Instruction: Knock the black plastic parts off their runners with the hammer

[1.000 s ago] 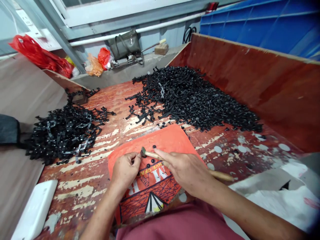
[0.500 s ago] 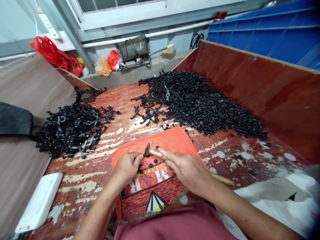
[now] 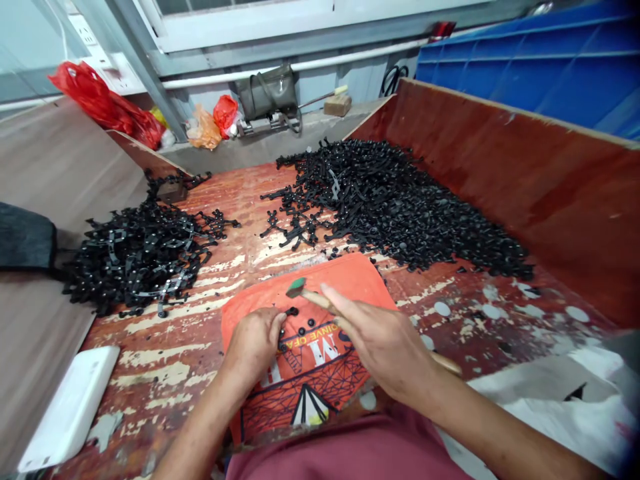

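Observation:
My right hand [image 3: 383, 337] grips the wooden handle of a small hammer [image 3: 320, 300], its greenish metal head raised above the orange cloth [image 3: 350, 273]. Between thumb and fingers, my left hand [image 3: 255, 340] pinches a small black part [image 3: 291, 311] with a round end, just below and left of the hammer head. Several small black round pieces [image 3: 302, 331] lie on the printed cloth between my hands. The far end of the handle sticks out past my right wrist.
A pile of black linked parts [image 3: 145, 253] lies at the left, a larger pile of black pieces [image 3: 400, 207] at the back right. A wooden side board [image 3: 525, 173] borders the right. A white power bank-like box [image 3: 70, 407] rests at the lower left.
The hammer head has lifted away from the black part and tilted, showing its green face. My left hand still pinches the part at nearly the same spot.

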The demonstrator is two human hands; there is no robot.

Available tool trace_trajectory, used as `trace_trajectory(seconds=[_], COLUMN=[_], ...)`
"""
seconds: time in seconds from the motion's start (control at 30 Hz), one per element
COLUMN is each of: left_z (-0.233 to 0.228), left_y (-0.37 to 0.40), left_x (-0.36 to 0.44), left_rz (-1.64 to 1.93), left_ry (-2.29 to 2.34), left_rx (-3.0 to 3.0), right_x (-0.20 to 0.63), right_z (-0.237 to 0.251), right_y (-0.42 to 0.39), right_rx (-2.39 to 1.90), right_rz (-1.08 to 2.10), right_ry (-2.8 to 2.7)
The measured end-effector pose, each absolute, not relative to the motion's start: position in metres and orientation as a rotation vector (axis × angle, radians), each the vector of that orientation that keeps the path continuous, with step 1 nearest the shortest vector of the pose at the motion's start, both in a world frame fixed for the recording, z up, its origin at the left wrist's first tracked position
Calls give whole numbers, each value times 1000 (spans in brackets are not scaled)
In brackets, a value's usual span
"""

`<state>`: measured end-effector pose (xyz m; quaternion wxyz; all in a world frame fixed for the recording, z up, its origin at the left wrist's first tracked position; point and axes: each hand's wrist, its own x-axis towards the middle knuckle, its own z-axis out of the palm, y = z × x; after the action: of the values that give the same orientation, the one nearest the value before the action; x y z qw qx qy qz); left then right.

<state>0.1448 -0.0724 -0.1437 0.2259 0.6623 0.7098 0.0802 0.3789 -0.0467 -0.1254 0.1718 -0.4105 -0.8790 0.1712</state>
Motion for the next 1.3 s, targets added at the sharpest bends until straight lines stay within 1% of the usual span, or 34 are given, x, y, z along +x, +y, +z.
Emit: trace_trajectory(seconds=[0.13,0.2,0.37,0.5,0.6,0.67,0.77,0.83,0.9,0.97,1.03,1.13,1.2,1.3], left_z=[-142,-142,-144,-146,-147,-146,-142,-137,-131,-126,-123,-120,-118,-118], left_y=[-71,-70,-73,-74,-76,-79,-83,-84,-85,-86,-88,-95,-102,-109], left_x=[147,147,147,146,142,141,145,155,167,178,185,185,180,171], left_rz=[209,206,210,230,317,497,822,949,1020,1062,1068,1066,1011,857], left_ry=[1970,1974,1992,1988,1975,1918,1765,1648,1523,1407,1361,1442,1532,1567], left_rx=[1842,1849,1853,1861,1778,1645,1252,964,782,709,673,719,838,1047], right_x=[381,382,379,375,379,383,383,376,365,353,345,342,345,347], right_z=[-125,-125,-125,-128,-119,-111,-106,-106,-107,-109,-111,-114,-115,-115], right_y=[-47,-46,-47,-46,-39,-34,-34,-39,-47,-54,-56,-51,-44,-35], right_rx=[-1173,-1182,-1185,-1256,-1229,-1220,-1253,-1228,-1183,-1167,-1166,-1208,-1209,-1079], right_rz=[452,466,519,572,748,869,1095,1315,1448,1410,1295,1207,1285,1576], right_ry=[-2543,-2595,-2502,-2597,-2451,-2265,-2005,-1867,-1816,-1878,-1972,-2044,-2018,-1925])
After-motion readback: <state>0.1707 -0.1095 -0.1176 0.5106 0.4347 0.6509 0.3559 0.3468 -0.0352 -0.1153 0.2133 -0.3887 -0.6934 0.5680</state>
